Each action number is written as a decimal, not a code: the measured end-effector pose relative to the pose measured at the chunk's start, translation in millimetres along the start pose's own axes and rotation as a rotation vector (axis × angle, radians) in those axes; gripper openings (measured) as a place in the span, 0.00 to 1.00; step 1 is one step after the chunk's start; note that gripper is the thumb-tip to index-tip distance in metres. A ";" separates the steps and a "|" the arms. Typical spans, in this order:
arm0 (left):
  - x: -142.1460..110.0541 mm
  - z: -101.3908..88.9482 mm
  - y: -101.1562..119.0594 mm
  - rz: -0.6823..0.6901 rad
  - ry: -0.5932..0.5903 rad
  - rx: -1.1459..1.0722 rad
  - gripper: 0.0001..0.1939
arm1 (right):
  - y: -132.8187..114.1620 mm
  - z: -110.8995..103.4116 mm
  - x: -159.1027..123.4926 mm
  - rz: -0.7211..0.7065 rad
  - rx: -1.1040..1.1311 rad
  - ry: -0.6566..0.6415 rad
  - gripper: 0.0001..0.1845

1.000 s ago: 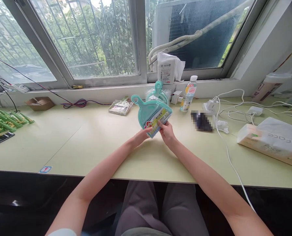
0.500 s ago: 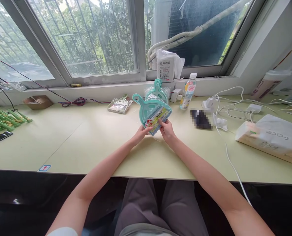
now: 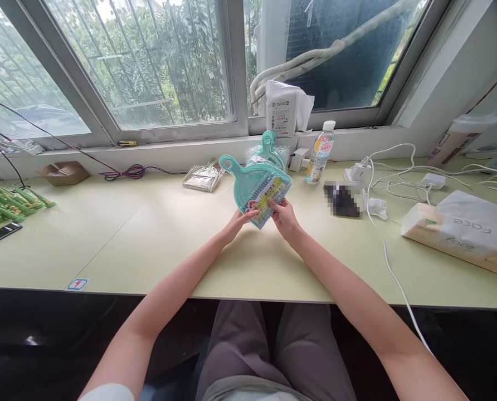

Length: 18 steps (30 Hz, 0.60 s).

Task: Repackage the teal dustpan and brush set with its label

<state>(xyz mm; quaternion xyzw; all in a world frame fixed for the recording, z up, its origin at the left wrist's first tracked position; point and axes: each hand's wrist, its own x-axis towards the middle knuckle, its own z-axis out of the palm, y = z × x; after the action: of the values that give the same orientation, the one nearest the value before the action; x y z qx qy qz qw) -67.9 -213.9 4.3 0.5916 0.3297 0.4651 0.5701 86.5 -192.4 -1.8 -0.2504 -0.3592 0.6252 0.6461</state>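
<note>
Both my hands hold a teal mini dustpan in clear wrap, tilted above the table, with its round-holed handle pointing to the upper left. A yellow printed label and a row of blue-grey brush bristles show along its front. My left hand grips its lower left edge, thumb on the front. My right hand pinches the lower right side, thumb across the label. Fingers behind the dustpan are hidden. Another wrapped teal dustpan stands behind it near the sill. To the left lies a flat clear-wrapped packet.
At the right are a drink bottle, a blurred dark object, a charger with white cables and a tissue pack. An open cardboard box, bundled cable and green stalk-like items lie left.
The held dustpan has turned and shifted slightly to the left, its handle moving left and up a little. Both hands keep their hold.
</note>
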 end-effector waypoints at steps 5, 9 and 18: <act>-1.4 0.5 0.1 -0.035 -0.022 0.004 0.30 | 2.0 -1.7 2.5 0.001 -0.003 -0.016 0.22; -1.6 -1.0 -0.6 -0.070 0.038 0.036 0.30 | 2.8 -3.9 5.0 0.009 -0.020 0.018 0.20; -4.2 -0.5 3.3 -0.140 -0.048 0.027 0.29 | -1.8 -13.2 13.3 0.095 -0.052 -0.044 0.18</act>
<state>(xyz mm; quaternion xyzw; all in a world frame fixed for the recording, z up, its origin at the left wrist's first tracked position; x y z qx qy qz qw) -70.3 -218.0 6.8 0.5860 0.3626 0.4052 0.6008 97.4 -177.8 -6.5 -0.2704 -0.3771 0.6509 0.6009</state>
